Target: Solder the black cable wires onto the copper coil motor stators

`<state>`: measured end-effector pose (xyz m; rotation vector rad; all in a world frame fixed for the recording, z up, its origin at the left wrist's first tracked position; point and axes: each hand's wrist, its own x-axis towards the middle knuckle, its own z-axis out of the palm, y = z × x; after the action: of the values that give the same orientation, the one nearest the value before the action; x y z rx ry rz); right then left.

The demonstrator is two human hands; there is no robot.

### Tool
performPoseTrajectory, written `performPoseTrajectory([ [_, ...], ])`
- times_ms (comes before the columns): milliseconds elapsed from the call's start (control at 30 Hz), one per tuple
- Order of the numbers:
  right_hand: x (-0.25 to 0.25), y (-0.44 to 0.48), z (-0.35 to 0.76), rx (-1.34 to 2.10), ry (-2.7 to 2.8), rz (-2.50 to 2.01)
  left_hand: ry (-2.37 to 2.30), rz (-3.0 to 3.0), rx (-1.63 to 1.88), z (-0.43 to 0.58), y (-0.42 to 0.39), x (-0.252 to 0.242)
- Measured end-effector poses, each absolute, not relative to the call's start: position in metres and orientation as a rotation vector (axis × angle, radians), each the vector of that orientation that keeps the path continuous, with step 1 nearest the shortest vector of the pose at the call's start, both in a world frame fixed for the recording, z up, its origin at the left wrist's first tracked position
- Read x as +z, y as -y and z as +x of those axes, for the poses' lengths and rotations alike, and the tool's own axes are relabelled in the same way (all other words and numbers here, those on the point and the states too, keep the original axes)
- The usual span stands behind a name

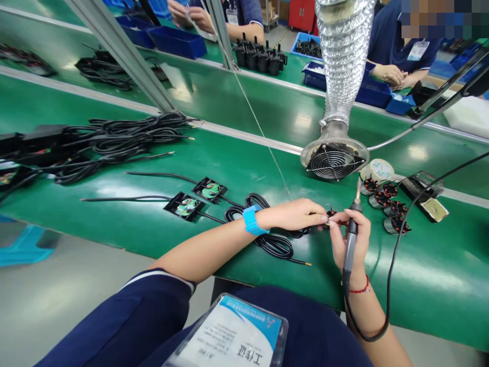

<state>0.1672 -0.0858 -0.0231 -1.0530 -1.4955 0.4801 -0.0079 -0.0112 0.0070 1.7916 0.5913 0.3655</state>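
Note:
My right hand holds a soldering iron against the palm, its metal tip pointing up and away from me. The right thumb and forefinger are pinched together, close to the left fingertips. My left hand, with a blue wrist strap, has its fingers closed at a small motor stator, which they mostly hide. Any wire between the fingertips is too small to make out. Several more stators with copper windings stand on the green bench to the right. Coiled black cable lies beneath my left wrist.
A fume extractor hangs ahead of my hands. Two open black housings with green circuit boards lie left, near bundled black cables. A soldering stand with sponge and a tape roll sit right. Co-workers sit opposite.

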Motion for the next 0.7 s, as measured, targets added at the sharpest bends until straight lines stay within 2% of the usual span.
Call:
performPoseTrajectory([
  [133,-0.020,0.089,0.162,0.395,1.494,-1.088,-0.601,1.393,0.371,-0.003,0.019,0.010],
  [233,-0.020,0.089,0.158,0.473,1.456,-1.139,-0.714,1.293,0.439,0.001,0.021,0.011],
  [400,-0.025,0.088,0.167,0.650,1.426,-1.266,-0.894,1.349,0.481,0.006,0.018,0.004],
  [600,-0.036,0.086,0.186,0.552,1.458,-1.617,-1.022,1.441,0.535,0.003,0.010,-0.006],
  [700,-0.036,0.085,0.186,0.571,1.521,-1.617,-1.015,1.455,0.527,-0.001,0.009,-0.005],
])
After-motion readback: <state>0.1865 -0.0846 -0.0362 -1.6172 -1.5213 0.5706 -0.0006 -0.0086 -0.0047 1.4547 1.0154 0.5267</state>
